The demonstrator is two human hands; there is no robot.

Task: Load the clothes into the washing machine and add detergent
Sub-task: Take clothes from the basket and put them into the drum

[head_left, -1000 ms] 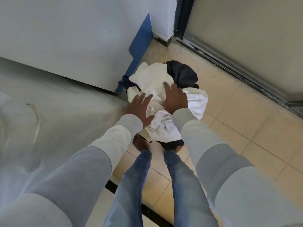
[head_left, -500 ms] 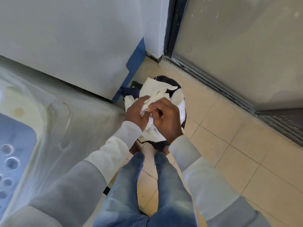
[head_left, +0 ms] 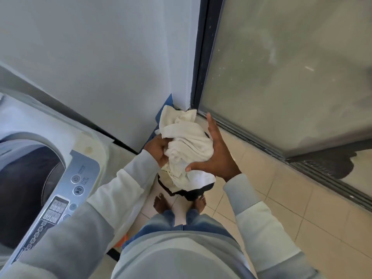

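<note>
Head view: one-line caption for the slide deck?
Person beside the open washing machine holds a bundle of white clothes, left hand gripping it, right hand flat against its side.

clothes bundle (head_left: pixel 187 150): white, crumpled, dark piece beneath; I see it off the floor | washing machine (head_left: pixel 84 162): top-loader, drum open, left of it

1. Top (head_left: pixel 175 258): long-sleeved, soft knit, banded in pale grey and white across the chest.
2. Left sleeve (head_left: pixel 120 188): white over the forearm, mid grey above.
3. Right sleeve (head_left: pixel 261 228): pale grey at the wrist end, then a white band, then grey.
4. Jeans (head_left: pixel 169 218): blue denim, faded lighter in patches.
5. Feet (head_left: pixel 159 202): bare.
6. Left hand (head_left: pixel 157 150), right hand (head_left: pixel 219 158): bare.
</note>
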